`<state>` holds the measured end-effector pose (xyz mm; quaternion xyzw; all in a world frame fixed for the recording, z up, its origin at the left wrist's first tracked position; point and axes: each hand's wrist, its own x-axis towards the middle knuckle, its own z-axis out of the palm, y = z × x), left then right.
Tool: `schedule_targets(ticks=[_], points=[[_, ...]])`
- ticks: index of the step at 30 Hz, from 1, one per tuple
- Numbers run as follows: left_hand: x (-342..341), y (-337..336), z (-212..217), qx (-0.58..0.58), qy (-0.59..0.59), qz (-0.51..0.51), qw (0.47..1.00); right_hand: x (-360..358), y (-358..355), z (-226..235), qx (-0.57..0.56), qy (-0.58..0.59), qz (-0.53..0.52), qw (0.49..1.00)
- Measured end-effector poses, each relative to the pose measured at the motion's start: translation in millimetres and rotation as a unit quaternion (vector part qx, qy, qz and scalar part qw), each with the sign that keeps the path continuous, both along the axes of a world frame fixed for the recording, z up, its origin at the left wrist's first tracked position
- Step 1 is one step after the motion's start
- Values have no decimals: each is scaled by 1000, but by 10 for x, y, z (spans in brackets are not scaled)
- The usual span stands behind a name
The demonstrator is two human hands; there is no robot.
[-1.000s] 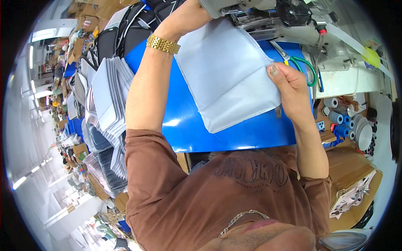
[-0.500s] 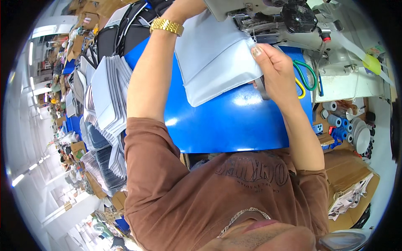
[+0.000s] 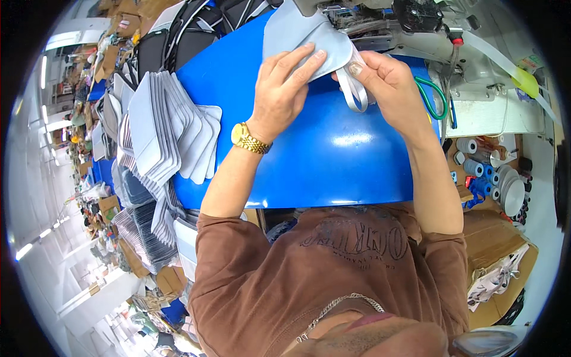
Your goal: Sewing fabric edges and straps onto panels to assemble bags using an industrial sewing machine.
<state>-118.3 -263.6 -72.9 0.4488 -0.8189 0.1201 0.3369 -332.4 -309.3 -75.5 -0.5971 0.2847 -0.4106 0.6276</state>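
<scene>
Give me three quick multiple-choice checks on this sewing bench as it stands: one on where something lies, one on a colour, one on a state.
1. Where is the stack of grey fabric pieces?
A. on the blue table's left edge
B. under the sewing machine
C. on the cardboard box

2. What colour are the scissor handles?
A. red
B. green
C. yellow

3. How does the left hand meet the grey piece?
A. flat on top
B. apart from it
C. beneath it

Answers: 1 A, the stack fans over the left rim of the blue table. 2 B, green loops show beside the right hand. 3 A, the fingers lie spread on the piece.
</scene>
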Motion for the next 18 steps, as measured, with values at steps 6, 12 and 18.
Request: schedule_targets(ticks=[6,12,18], points=[[40,-14,226,-26,-79,24,996,0,-15,-24,-11,41,-10,999],[-26,-104,470,-4,-197,59,979,80,-2,38,-24,59,-56,996],[-232,-70,674,30,-247,94,964,131,30,52,-40,80,-99,991]])
